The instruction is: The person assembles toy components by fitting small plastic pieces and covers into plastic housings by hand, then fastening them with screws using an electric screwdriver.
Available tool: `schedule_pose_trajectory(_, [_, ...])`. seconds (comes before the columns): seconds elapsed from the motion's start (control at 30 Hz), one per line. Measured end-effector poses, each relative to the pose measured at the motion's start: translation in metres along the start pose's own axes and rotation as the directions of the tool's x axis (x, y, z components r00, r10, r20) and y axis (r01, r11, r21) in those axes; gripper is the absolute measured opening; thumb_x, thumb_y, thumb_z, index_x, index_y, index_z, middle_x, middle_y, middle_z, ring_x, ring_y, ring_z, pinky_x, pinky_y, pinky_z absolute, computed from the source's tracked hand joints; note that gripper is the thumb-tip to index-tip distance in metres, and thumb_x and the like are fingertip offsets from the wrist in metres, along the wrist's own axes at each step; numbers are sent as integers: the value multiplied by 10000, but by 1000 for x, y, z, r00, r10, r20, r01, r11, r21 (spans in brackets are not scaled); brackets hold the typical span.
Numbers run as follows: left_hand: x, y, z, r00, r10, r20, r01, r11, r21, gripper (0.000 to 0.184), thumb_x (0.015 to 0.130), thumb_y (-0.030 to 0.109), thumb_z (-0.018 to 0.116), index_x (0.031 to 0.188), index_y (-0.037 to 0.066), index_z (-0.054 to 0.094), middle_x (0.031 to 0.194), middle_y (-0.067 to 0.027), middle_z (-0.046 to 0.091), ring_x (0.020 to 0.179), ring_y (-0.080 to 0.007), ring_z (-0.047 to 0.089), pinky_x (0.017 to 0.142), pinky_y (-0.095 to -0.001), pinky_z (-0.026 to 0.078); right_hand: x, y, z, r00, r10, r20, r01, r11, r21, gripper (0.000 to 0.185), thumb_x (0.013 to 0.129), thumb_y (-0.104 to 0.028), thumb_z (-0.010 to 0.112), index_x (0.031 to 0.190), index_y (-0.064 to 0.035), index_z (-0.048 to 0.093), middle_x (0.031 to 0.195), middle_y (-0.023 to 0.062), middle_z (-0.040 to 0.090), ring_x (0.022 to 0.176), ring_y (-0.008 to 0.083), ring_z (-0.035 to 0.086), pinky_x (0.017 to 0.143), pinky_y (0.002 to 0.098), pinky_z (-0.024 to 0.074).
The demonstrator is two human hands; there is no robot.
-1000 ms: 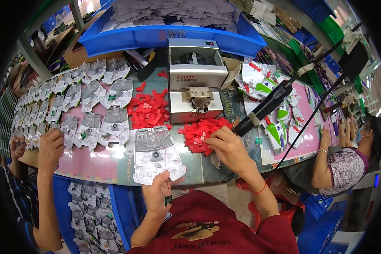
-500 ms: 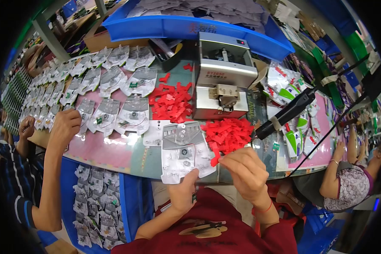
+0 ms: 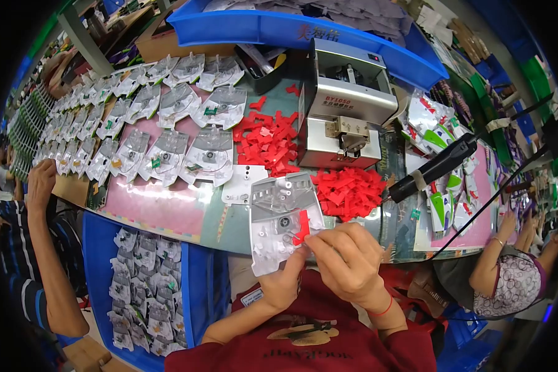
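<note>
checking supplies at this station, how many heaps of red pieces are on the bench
2: one red heap left of the silver machine, another red heap in front of it; more may be hidden behind.

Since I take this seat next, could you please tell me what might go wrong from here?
The right hand pinches the red piece by its near end, so it may twist or slip over the white shell. The left hand grips the shell near one lower corner, so pressing might tilt it. The nearer red pile lies close to the shell, so a bump could scatter it.
</note>
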State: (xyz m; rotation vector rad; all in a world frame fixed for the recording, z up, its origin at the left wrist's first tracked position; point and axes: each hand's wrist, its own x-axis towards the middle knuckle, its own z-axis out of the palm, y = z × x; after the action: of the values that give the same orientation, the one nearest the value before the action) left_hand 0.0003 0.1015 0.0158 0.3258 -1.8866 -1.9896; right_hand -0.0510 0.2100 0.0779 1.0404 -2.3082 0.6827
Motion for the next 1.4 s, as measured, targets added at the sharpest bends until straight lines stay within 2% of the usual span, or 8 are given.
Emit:
schedule_pose_trajectory(0.13, [-2, -1, -1, 997, 54, 51, -56, 998, 43, 158, 730, -24, 618, 885, -36, 598, 800, -99, 592, 696, -216, 577, 616, -310, 455, -1, -2, 0, 999, -30, 25, 31, 999, -31, 244, 600, -95, 572, 820, 4, 607, 790, 70, 559, 664, 195, 527, 486, 273, 380])
schedule_pose_trajectory(0.23, [-1, 7, 1, 998, -25, 57, 38, 970, -241, 171, 755, -30, 593, 923, -53, 571, 826, -99, 595, 709, -192, 576, 618, -291, 456, 0, -3, 0, 999, -50, 15, 50, 998, -44, 251, 592, -101, 569, 814, 11, 598, 779, 70, 552, 654, 189, 521, 481, 272, 375])
schedule_pose_trajectory(0.43, [-1, -2, -4, 975, 163, 152, -169, 985, 33, 164, 765, -33, 566, 927, -47, 548, 832, -88, 577, 705, -161, 560, 588, -266, 447, 5, -5, 4, 999, -27, 39, 28, 999, -27, 242, 572, -102, 555, 779, 21, 572, 729, 61, 516, 620, 181, 489, 472, 265, 367])
schedule_pose_trajectory(0.53, [0, 4, -8, 967, -176, 186, 233, 906, -352, 155, 770, -35, 555, 924, -51, 551, 811, -86, 568, 691, -159, 553, 573, -273, 439, 5, -7, 4, 998, -32, 49, 33, 999, -21, 226, 575, -95, 552, 769, 19, 570, 724, 58, 510, 625, 180, 483, 473, 262, 368])
schedule_pose_trajectory(0.63, [4, -2, -10, 982, -130, 134, 182, 835, -520, 151, 776, -30, 541, 926, -48, 549, 822, -85, 572, 692, -152, 547, 576, -276, 437, 6, -14, 3, 995, 36, 95, -38, 999, 25, 298, 518, -2, 578, 814, 21, 605, 725, 64, 537, 605, 206, 503, 490, 294, 402])
schedule_pose_trajectory(0.73, [7, -20, -20, 994, 65, 86, -57, 994, -92, 164, 776, -26, 526, 938, -43, 544, 836, -77, 576, 700, -140, 543, 599, -267, 438, 7, -19, 4, 987, 49, 151, -50, 999, 3, 278, 545, -21, 582, 820, 17, 605, 711, 53, 517, 613, 198, 489, 484, 284, 393])
schedule_pose_trajectory(1.03, [19, -18, -67, 997, -73, 24, 76, 983, -165, 568, 672, 86, 623, 1165, -26, 363, 986, -81, 493, 877, -144, 487, 797, -275, 395, 5, -34, 35, 968, 6, 251, -67, 969, 237, 143, 624, -65, 572, 756, -18, 546, 642, 47, 421, 637, 195, 487, 502, 273, 411])
schedule_pose_trajectory(1.4, [21, -8, -104, 838, -415, 355, 503, 839, -207, 473, 554, 49, 568, 1011, -60, 517, 861, -77, 588, 761, -124, 555, 701, -253, 437, 30, 50, 47, 952, 86, 293, -138, 977, 163, 230, 652, -4, 539, 872, -64, 567, 855, 76, 533, 746, 230, 533, 549, 324, 450])
